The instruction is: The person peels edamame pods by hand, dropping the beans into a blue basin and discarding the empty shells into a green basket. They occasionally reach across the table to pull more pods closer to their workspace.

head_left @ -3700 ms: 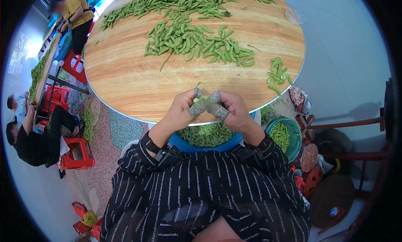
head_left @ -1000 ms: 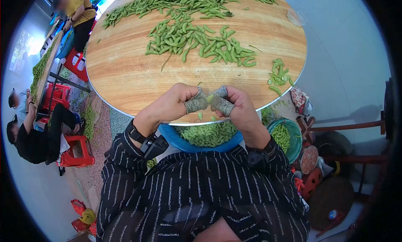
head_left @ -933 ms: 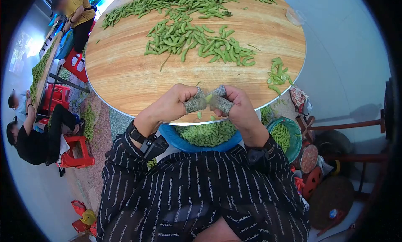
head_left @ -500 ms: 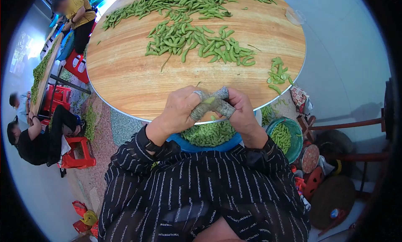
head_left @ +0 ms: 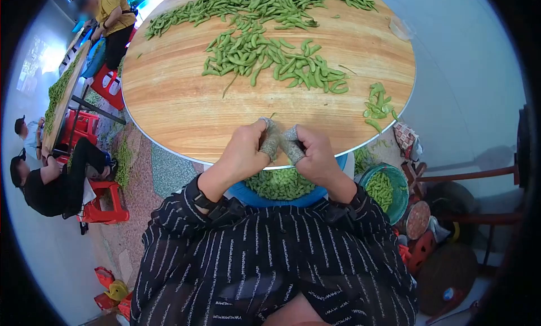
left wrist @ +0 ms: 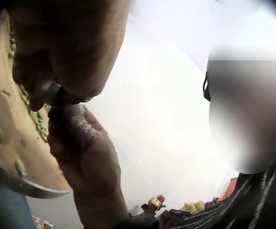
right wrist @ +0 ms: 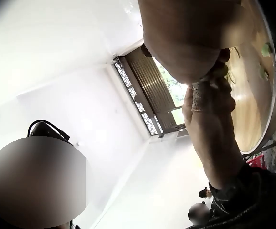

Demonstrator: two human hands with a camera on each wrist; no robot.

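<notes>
My left hand [head_left: 242, 148] and right hand [head_left: 316, 157] meet over the table's near edge, thumbs and index fingers wrapped in grey finger sleeves. Their fingertips pinch in toward each other at a soybean pod, mostly hidden in the head view. A yellow-green bit of the pod [right wrist: 221, 71] shows between the hands in the right wrist view. Right below them, a blue basin [head_left: 309, 201] holds shelled green beans [head_left: 282, 184]. Loose pods [head_left: 242, 54] lie in a pile farther up the wooden table [head_left: 174, 106].
A bigger heap of pods [head_left: 253, 4] covers the table's far side. Several split pods [head_left: 378, 103] lie near the right edge, below a clear plastic cup [head_left: 401, 28]. A green basket [head_left: 402, 185] stands at right. People sit at another table [head_left: 72, 86] on the left.
Half a second ago a light green pod showed between my fingertips; now little of it shows. Both hands have turned slightly, and the head view has shifted a little.
</notes>
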